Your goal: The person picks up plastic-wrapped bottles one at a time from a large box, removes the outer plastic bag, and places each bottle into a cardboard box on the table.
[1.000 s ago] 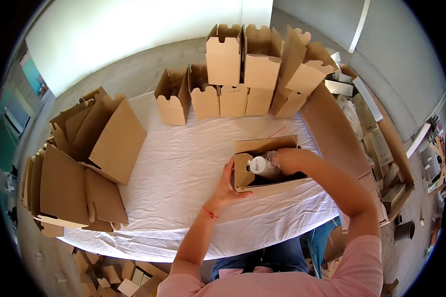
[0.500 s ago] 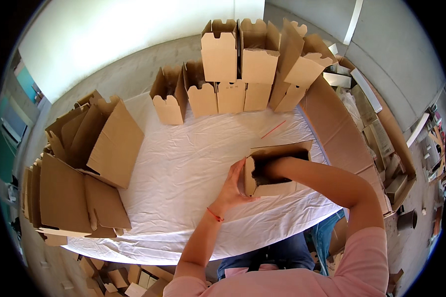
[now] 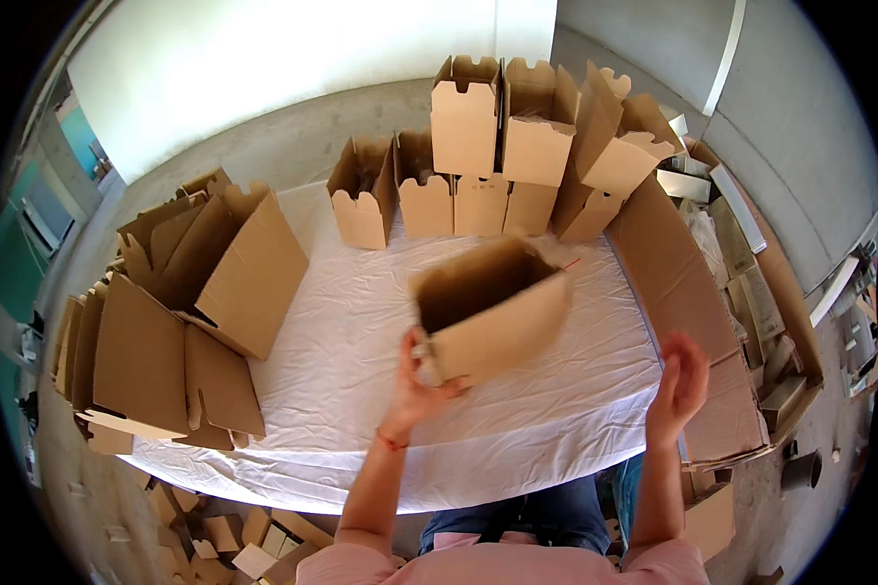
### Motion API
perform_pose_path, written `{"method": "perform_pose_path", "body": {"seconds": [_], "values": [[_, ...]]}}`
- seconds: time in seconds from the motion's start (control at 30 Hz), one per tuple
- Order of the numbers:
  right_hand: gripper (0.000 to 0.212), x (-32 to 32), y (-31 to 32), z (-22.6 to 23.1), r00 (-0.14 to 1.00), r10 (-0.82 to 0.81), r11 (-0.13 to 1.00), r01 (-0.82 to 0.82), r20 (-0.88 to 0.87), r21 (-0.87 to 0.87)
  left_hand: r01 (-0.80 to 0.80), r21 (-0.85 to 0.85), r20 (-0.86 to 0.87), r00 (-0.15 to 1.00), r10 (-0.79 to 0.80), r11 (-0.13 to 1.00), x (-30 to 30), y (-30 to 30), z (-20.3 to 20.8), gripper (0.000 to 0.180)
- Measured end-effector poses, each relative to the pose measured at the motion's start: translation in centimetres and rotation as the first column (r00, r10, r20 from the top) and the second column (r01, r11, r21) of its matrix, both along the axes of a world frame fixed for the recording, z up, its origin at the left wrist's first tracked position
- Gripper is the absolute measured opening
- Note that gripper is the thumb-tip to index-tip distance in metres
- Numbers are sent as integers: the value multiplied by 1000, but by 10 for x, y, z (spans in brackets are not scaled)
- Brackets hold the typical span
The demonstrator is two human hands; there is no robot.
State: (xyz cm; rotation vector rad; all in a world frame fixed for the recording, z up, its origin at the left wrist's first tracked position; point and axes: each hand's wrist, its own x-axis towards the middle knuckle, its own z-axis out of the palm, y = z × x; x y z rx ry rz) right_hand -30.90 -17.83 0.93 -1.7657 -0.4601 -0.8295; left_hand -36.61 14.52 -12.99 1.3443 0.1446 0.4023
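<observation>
Brown cardboard makes up the open box [image 3: 502, 331] at the middle of the white-clothed tabletop [image 3: 337, 331], slewed at an angle with its dark mouth facing up and its right end blurred; whether its base touches the cloth, I cannot tell. The left hand [image 3: 421, 382] grasps its near left corner, fingers and thumb spread around the end panel, a red bracelet [image 3: 392, 442] on the wrist below. The right hand [image 3: 677, 390] is released and blurred, fingers up and slightly curled with nothing seen in them, well apart from the box and just left of a broad cardboard flap [image 3: 683, 283] along the right side. A thin red strip [image 3: 573, 263] shows just past the box's far right corner. Along the far side stands a row of notched, open boxes [image 3: 361, 219], with three upper boxes [image 3: 464, 132] set on those toward the right. Larger open cartons [image 3: 254, 283] crowd the left side. At far right, beyond the flap, a long carton [image 3: 790, 292] holds white and tan pieces [image 3: 737, 210].
</observation>
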Motion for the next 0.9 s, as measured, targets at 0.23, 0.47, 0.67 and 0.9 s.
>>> {"method": "perform_pose_path", "body": {"seconds": [0.23, 0.47, 0.67, 0.9], "values": [[41, -43, 17, -111, 937, 40, 990, -84, -347, -113, -711, 155, 352, 688, 635, 685, 31, 77, 113, 80], [36, -45, 28, -144, 973, 136, 878, -205, -185, -432, -856, 296, 382, 512, 769, 423, 191, 131, 157, 89], [30, -42, 21, -150, 965, 139, 900, -216, -221, -379, -768, 597, 225, 439, 870, 233, 255, 77, 164, 96], [26, -40, 21, -152, 960, 187, 921, -245, -210, -303, -701, 645, 273, 582, 766, 303, 243, 69, 149, 108]]}}
